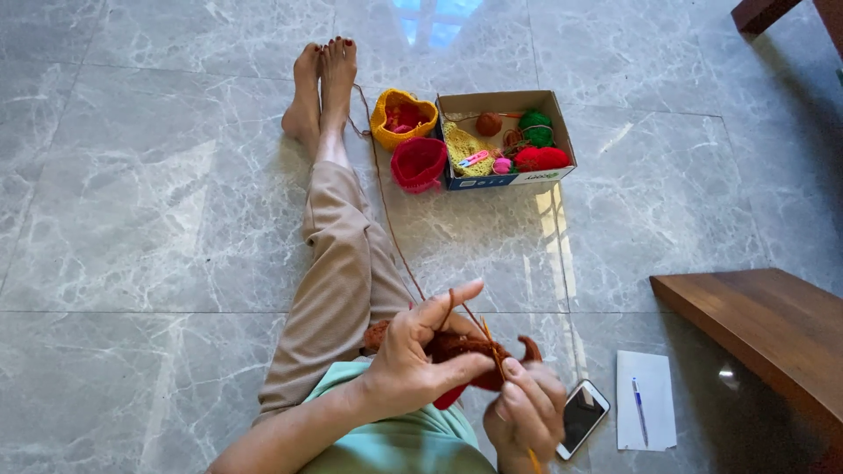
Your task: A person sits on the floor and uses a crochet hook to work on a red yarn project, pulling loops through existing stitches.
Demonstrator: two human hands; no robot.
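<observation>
1. Legs (338,263) in beige trousers stretch out over the grey marble floor (132,219), bare feet crossed at the far end.
2. Left hand (413,355) is closed around a rust-brown crochet piece (457,347), with the forefinger raised and the brown yarn strand (386,211) running over it.
3. That strand trails away along the legs toward the feet; where its far end lies cannot be told.
4. Right hand (527,408) pinches a slim yellow hook (492,347) whose tip sits in the brown piece.
5. By my judgement the work is partway: a small lump of fabric has been made, yet it is on the hook and joined to the yarn.
6. Farther off stand a yellow crocheted basket (386,118) and a pink one (419,164), both seemingly finished.
7. Just beside them, a cardboard box (509,180) holds yarn balls.
8. Near the right hand lie a phone (582,417), then paper (654,369) with a pen (639,411), beside a wooden bench (764,325).
</observation>
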